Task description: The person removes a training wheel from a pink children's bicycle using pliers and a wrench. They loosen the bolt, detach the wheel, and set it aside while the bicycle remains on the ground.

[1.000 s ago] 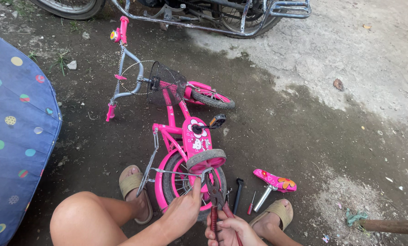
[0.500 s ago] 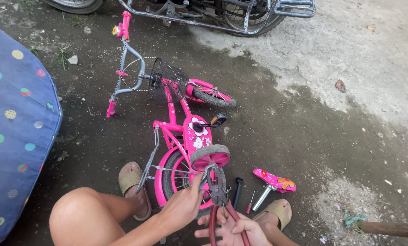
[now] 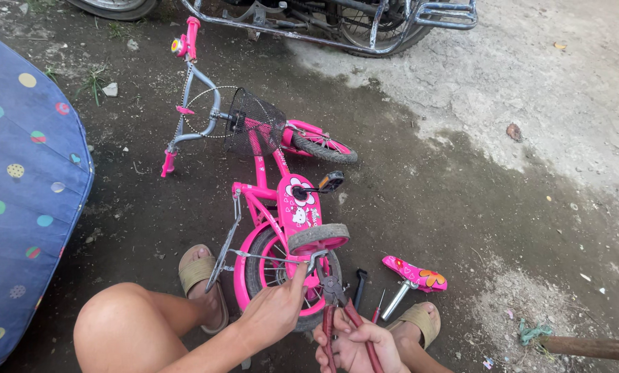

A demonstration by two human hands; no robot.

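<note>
A: Where is the small pink child's bicycle (image 3: 275, 207)?
B: On its side on damp dirt ground (image 3: 420, 207). Left hand (image 3: 275, 314) pinches its training-wheel bracket; right hand (image 3: 354, 345) squeezes red-handled pliers (image 3: 337, 307) there.

Pink kids' bike (image 3: 275, 207) lying on dirt, left hand (image 3: 275, 314) on rear wheel (image 3: 282, 276), right hand (image 3: 358, 345) gripping red-handled pliers (image 3: 337, 304) at axle, loose saddle (image 3: 414, 273) to right.

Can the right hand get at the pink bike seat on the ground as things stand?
Probably not without letting go: the right hand grips the red-handled pliers. The pink seat lies close to its right on open ground, nothing between.
</note>
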